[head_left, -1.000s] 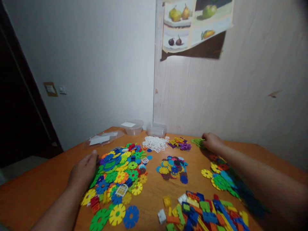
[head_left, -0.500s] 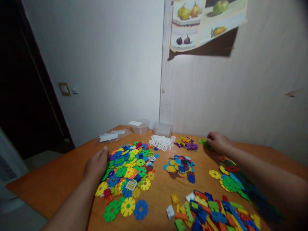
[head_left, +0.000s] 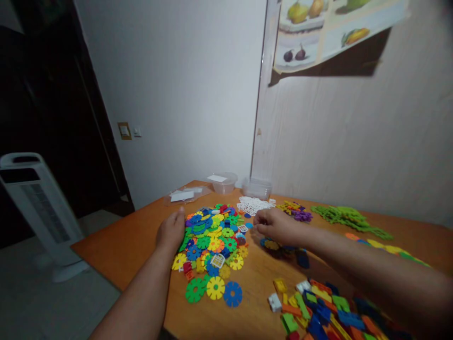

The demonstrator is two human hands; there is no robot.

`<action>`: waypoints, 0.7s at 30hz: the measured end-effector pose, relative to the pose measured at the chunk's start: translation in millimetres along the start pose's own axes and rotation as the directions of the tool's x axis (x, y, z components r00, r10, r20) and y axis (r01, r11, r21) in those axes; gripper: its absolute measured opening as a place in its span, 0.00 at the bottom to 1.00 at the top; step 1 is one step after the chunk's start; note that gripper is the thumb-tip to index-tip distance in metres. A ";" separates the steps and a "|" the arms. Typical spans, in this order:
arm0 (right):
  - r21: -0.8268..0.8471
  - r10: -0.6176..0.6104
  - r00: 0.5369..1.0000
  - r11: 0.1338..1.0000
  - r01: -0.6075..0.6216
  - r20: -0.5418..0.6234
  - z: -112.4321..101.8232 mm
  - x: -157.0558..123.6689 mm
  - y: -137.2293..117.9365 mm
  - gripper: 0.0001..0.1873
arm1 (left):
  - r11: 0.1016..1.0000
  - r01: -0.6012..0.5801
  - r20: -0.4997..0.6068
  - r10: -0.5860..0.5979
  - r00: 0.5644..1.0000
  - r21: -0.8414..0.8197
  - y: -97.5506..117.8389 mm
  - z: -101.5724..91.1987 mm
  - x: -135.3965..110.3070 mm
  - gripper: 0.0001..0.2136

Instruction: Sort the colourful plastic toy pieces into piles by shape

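My left hand (head_left: 171,230) rests along the left edge of a big mixed pile of plastic snowflake discs (head_left: 203,243), thumb up; its other fingers are mostly hidden, but the hand looks open. Over the table between piles hovers my right hand (head_left: 274,224), fingers loosely bent and apart, no piece visible in them. Just left of its fingertips lie a small blue disc (head_left: 249,225) and a white window-shaped piece (head_left: 242,229). Beneath the right hand and forearm, a smaller pile of notched discs (head_left: 272,244) is partly covered. Another white window-shaped piece (head_left: 217,260) lies on the mixed pile.
White lattice pieces (head_left: 253,206), purple and yellow pieces (head_left: 300,215) and green linked pieces (head_left: 348,219) form piles at the back. Building bricks (head_left: 318,307) lie at front right. Clear plastic containers (head_left: 224,184) stand by the wall. A white tower appliance (head_left: 42,212) is at left.
My right hand has moved left from the green pieces to beside the mixed pile. My left hand stays by the pile. The view has turned left, bringing the white appliance into sight.
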State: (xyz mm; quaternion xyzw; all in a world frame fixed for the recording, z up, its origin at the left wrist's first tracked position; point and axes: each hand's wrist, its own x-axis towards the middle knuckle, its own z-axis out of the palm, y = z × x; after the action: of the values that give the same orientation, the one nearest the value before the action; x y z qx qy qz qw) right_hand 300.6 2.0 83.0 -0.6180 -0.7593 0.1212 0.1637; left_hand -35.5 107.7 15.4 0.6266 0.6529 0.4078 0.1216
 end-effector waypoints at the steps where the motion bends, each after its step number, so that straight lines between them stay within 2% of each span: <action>1: 0.018 -0.002 0.999 1.000 0.002 0.036 5.6 0.9 -11.1 0.04 | 1.000 -0.003 0.013 0.003 1.000 -0.001 0.4 -0.1 -0.1 0.26; 5: 0.043 0.031 0.992 0.998 -0.036 0.120 27.2 6.9 -38.7 0.10 | 1.000 0.014 0.035 -0.014 0.999 0.003 2.5 -0.4 -1.5 0.26; 8: 0.050 0.055 0.990 0.997 -0.062 0.131 40.9 13.7 -44.2 0.15 | 1.000 0.017 0.044 -0.017 0.999 0.001 3.8 -0.4 -3.0 0.26; 11: 0.092 0.079 0.986 0.991 -0.093 0.149 50.3 19.7 -43.7 0.16 | 1.000 0.012 0.043 -0.012 0.999 0.012 6.3 -1.4 -5.0 0.26; 16: 0.202 0.137 0.974 0.964 -0.173 0.180 54.8 25.7 -45.0 0.12 | 0.999 0.021 0.061 -0.022 0.998 0.031 9.9 -3.4 -6.9 0.27; 21: 0.330 0.162 0.957 0.914 -0.237 0.239 54.1 30.4 -45.7 0.16 | 1.000 0.016 0.052 -0.017 0.998 0.018 9.8 -3.8 -6.9 0.27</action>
State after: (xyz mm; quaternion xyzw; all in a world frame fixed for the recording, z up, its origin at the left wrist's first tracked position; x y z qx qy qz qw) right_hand 232.4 23.3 54.0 -0.6370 -0.6701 0.3360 0.1796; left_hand -29.7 98.8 22.1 0.6328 0.6581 0.3844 0.1365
